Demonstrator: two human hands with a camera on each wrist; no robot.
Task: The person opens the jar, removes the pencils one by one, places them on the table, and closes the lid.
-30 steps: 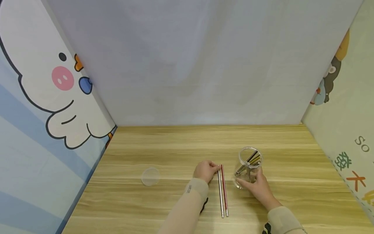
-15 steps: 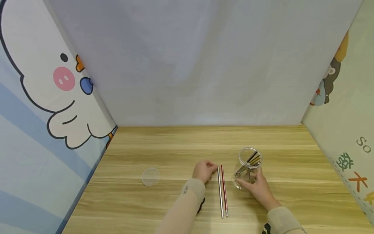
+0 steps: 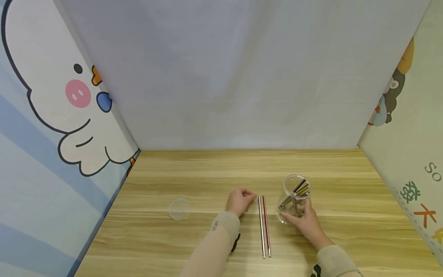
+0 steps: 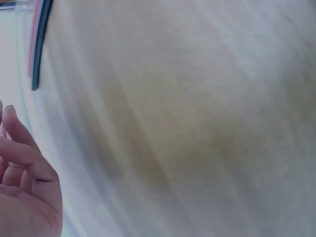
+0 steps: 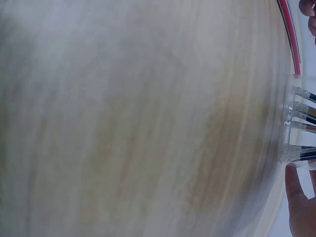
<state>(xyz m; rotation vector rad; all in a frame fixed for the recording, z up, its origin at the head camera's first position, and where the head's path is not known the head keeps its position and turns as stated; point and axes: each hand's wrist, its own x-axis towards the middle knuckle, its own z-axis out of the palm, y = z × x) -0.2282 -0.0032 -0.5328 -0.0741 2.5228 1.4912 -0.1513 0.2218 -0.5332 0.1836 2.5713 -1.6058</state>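
Pencils (image 3: 267, 227) lying fore-and-aft, ferrule ends nearest, left grip (image 3: 238, 202) loosely curled beside, right grip (image 3: 307, 224) clasping jar (image 3: 283, 198)

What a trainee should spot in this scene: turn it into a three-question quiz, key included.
1. Multiple choice: which hand grips the clear jar? A) the left; B) the right; C) neither.
2. Count: how many pencils lie on the table outside the jar?
3. Fill the gap: in the head view, the clear disc lies to the ____ of the left hand.

Key: 1. B, the right hand. 2. Two, one of them red. 3. Left.
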